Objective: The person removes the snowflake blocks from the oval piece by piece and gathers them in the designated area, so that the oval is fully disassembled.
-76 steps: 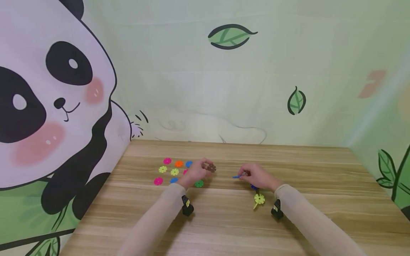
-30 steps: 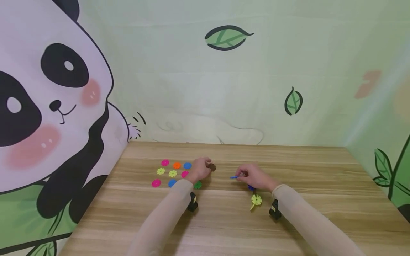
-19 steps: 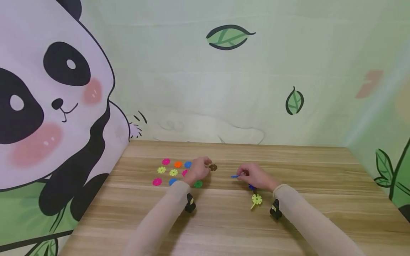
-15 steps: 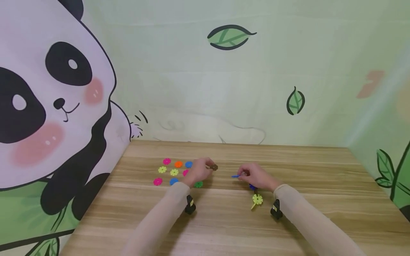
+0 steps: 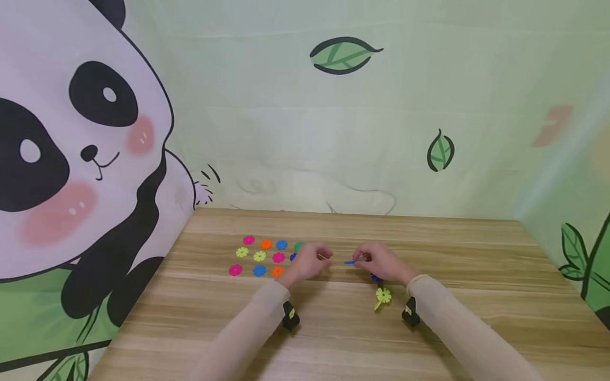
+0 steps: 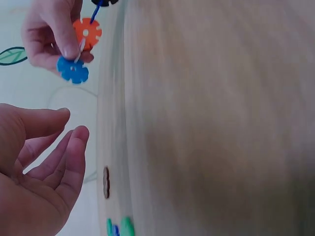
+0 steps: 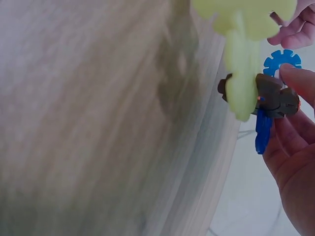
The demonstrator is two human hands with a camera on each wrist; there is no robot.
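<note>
My right hand (image 5: pixel 378 263) pinches a chain of linked, notched flower-shaped plastic discs. At its free end is a light blue disc (image 6: pixel 73 71), joined through a white one to an orange disc (image 6: pixel 92 38). Further along, the right wrist view has a dark blue disc (image 7: pixel 263 132), a brown disc (image 7: pixel 273 96) and yellow discs (image 7: pixel 241 73) hanging close to the camera. My left hand (image 5: pixel 310 260) holds nothing, its thumb and fingers apart, just left of the light blue disc. A loose brown disc (image 6: pixel 106 182) lies on the table near it, hidden in the head view.
Loose discs lie in rows on the wooden table (image 5: pixel 305 338) left of my left hand, among them a pink disc (image 5: pixel 235 270), an orange disc (image 5: pixel 266 244) and a green disc (image 5: pixel 298 246). A panda-printed cloth (image 5: pixel 267 132) stands behind the table.
My left hand has let go of the brown disc it held earlier and has shifted slightly right and nearer, uncovering more discs. The right hand keeps its hold on the chain, almost still.
</note>
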